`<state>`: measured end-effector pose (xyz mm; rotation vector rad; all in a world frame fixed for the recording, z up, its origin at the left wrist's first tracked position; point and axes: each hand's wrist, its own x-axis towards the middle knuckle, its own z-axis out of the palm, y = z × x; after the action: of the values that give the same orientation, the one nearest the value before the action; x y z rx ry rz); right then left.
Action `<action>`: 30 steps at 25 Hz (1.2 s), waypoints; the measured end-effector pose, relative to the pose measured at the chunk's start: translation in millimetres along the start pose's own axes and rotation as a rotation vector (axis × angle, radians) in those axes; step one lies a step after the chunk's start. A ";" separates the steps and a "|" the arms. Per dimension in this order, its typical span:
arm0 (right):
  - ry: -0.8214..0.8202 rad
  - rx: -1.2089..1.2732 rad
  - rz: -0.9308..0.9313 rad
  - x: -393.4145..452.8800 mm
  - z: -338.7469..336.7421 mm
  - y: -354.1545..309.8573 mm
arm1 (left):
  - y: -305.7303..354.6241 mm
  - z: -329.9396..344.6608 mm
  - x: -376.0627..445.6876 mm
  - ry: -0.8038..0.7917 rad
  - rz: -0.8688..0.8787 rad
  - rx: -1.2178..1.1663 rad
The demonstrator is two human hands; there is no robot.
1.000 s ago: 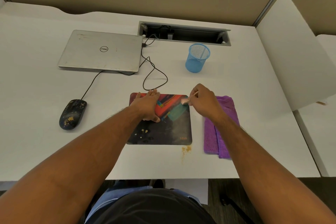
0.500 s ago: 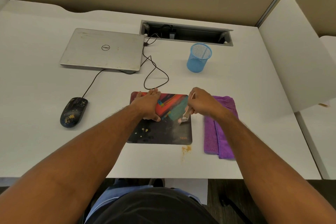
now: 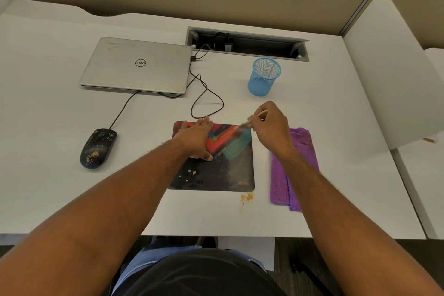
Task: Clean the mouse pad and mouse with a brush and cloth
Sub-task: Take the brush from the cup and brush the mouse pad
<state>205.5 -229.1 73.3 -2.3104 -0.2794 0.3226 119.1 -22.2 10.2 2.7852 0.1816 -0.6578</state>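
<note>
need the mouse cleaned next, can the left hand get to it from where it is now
Probably yes. The left hand lies flat on the mouse pad, holding nothing, and only bare desk separates it from the mouse.

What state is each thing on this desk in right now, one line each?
laptop: lid closed, cable plugged in.
mouse: speckled with yellow specks, untouched.
mouse pad: flat, yellow specks near its front left.
left hand: flat, pressing the pad.
right hand: gripping the brush.
cloth: folded, unused.
pen cup: upright.
</note>
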 end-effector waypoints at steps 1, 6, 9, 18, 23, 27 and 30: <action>0.028 0.017 0.014 -2.1 2.9 0.1 | 0.1 0.1 -0.2 0.002 -0.002 0.004; -0.245 -0.158 0.014 -0.5 4.8 2.5 | -2.4 1.6 2.2 0.007 0.004 0.006; -0.033 0.013 -0.008 -0.2 4.9 -3.1 | -4.0 3.2 3.9 0.012 0.009 0.003; -0.036 0.101 0.063 2.7 12.7 -8.3 | -4.4 3.9 4.5 0.020 0.012 0.007; -0.166 -0.011 0.104 -0.9 20.6 -7.2 | -3.2 3.6 4.1 0.009 0.011 0.004; 0.017 0.115 0.085 3.2 18.3 -12.3 | -3.9 3.2 4.1 0.008 0.009 0.001; -0.167 0.014 0.119 2.8 22.3 -11.2 | -3.3 3.7 3.7 0.008 0.009 0.001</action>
<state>200.0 -205.7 66.1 -2.2940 -0.2211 0.5777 120.3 -19.9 4.5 2.7879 0.1700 -0.6450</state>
